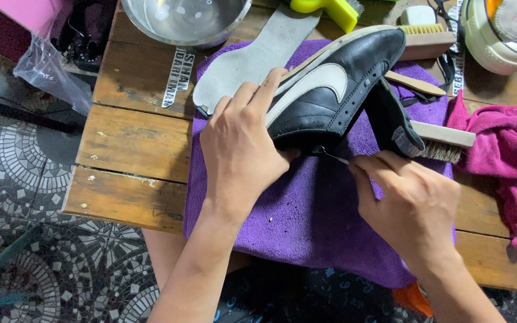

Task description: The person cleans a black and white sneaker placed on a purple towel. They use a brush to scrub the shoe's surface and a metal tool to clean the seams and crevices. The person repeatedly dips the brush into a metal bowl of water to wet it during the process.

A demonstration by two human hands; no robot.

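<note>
Holding the black shoe (336, 90) steady, the left hand (240, 149) lies over its heel end with the fingers pressed flat on the side. This shoe has a white curved stripe and lies on its side on a purple towel (306, 221). Its toe points away, toward the far side of the wooden table (133, 143).

Next to it, the right hand (411, 206) has its fingers pinched together around a thin, dark tool (330, 154). Only the tip of that tool shows, so I cannot tell what kind it is. That tip touches the low edge of the shoe, close to the left thumb. Both hands are near each other but do not touch.

Just past the left fingers, a gray insole (252, 57) lies flat, partly on the towel and partly on the wood. Tucked close behind the shoe on its right side is a wooden brush (444, 140) with pale bristles. Farther back there is 1 more brush (426, 36), and a thin wooden stick (414, 84) lies between the 2. Off to the right lies a pink cloth (510, 161) in a heap. At the far edge of the table sits a shiny metal bowl (184, 21), with a yellow-green thing (330, 9) beside it. Under the table, the floor (25, 239) has small round tile patterns.
</note>
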